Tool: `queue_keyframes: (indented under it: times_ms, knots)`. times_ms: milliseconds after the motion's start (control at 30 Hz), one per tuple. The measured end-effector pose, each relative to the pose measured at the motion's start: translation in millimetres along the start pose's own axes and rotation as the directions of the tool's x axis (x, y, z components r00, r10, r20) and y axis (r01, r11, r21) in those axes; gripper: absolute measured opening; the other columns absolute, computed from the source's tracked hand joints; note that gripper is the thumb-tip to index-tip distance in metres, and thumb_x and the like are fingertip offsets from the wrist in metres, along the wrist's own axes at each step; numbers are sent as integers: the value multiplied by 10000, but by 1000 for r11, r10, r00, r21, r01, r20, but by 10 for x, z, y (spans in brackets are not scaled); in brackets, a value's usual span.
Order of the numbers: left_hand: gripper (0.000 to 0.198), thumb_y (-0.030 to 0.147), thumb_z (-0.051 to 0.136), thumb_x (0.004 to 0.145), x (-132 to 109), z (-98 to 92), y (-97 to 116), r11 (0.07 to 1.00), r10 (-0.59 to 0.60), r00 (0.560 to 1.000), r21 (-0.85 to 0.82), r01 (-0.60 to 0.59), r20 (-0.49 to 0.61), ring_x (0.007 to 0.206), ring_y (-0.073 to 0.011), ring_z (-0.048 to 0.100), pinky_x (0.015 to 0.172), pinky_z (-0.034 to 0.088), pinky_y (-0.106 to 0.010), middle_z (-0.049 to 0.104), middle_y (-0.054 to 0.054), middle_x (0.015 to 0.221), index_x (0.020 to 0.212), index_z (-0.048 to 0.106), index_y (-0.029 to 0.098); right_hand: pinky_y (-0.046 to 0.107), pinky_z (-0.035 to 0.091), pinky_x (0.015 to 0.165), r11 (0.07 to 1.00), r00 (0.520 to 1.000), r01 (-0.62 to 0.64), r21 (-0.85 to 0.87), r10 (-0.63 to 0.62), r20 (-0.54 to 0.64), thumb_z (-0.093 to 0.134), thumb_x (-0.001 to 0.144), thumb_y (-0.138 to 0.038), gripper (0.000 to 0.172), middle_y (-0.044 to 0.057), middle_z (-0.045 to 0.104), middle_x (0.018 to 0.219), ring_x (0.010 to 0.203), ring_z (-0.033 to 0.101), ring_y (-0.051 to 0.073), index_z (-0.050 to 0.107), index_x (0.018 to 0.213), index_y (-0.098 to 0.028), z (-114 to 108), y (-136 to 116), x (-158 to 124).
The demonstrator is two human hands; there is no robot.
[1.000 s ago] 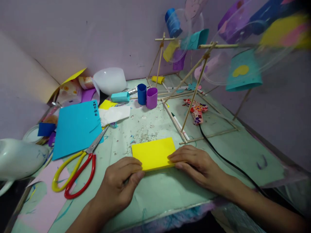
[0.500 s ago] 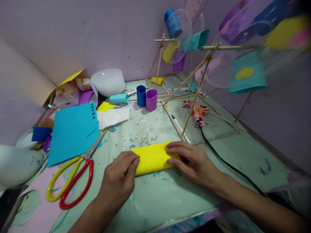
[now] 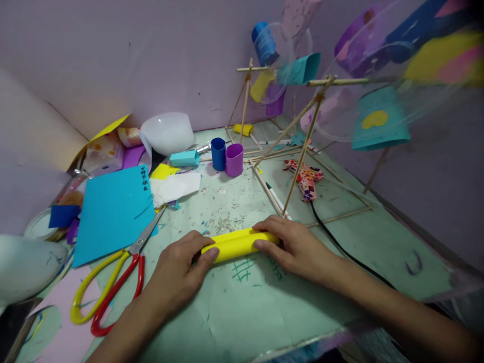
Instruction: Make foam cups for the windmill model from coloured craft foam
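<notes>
A yellow sheet of paper (image 3: 236,245), rolled into a narrow double-ridged tube, lies crosswise on the table near its front. Around its left end my left hand (image 3: 187,262) is closed, thumb on the near side. The fingers of my right hand (image 3: 289,247) press on the right end, with the thumb along the near ridge. Left of my hands rest scissors (image 3: 136,247) with one yellow and one red handle, blades slightly apart. Beyond the roll stand a blue paper tube (image 3: 218,154) and a purple paper tube (image 3: 234,160), side by side.
A blue sheet (image 3: 113,217) with black writing lies at the left, near pink paper scraps (image 3: 64,317). On the right rises a stick frame (image 3: 302,151) carrying clear discs and coloured paper tubes. Inside its base sits a flowered object (image 3: 304,176) with a black cord.
The yellow paper has gone from a wide flat band to a narrow roll. Both hands have curled it over, and green pen marks now show in front of it.
</notes>
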State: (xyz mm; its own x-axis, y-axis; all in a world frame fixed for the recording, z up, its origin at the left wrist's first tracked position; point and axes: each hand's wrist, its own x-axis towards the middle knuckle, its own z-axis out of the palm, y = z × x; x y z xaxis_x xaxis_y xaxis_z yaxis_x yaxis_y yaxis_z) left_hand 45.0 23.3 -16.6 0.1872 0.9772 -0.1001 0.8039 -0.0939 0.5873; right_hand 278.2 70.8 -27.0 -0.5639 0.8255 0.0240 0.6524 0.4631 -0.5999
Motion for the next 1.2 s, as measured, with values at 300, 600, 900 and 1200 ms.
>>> queue_keyframes:
  times_ms: [300, 600, 900, 1200]
  knots:
    - [437, 488, 316, 877, 163, -8, 96, 965, -243, 970, 99, 244, -30, 650, -228, 583, 538, 368, -304, 646, -64, 681, 766, 625, 201, 370, 451, 748, 970, 979, -205, -132, 200, -49, 404, 911, -342, 301, 128, 586, 1006, 855, 587, 232, 633, 939, -149, 43, -162, 132]
    - [382, 452, 355, 877, 90, 7, 97, 970, -187, 981, 153, 191, -45, 718, -233, 582, 595, 391, -325, 653, -63, 783, 844, 648, 210, 381, 439, 762, 988, 995, -90, -127, 85, -45, 565, 829, -352, 196, 87, 615, 839, 845, 550, 242, 651, 856, -178, -5, -110, 73]
    - [387, 442, 364, 875, 80, -3, 54, 982, -136, 990, 124, 139, -33, 733, -231, 587, 595, 419, -325, 644, -77, 823, 879, 659, 191, 313, 472, 667, 958, 974, -213, 192, 224, -39, 673, 720, -259, 171, 69, 664, 884, 770, 603, 199, 664, 868, -174, 35, -73, 101]
    - [446, 480, 505, 800, -45, -18, 56, 951, -237, 920, -267, 155, -313, 633, -168, 561, 548, 457, -303, 618, -66, 930, 1131, 554, 184, 307, 509, 630, 822, 946, -169, 544, 290, -144, 665, 685, -282, 162, 39, 685, 783, 703, 628, 189, 661, 819, -190, 146, -30, 37]
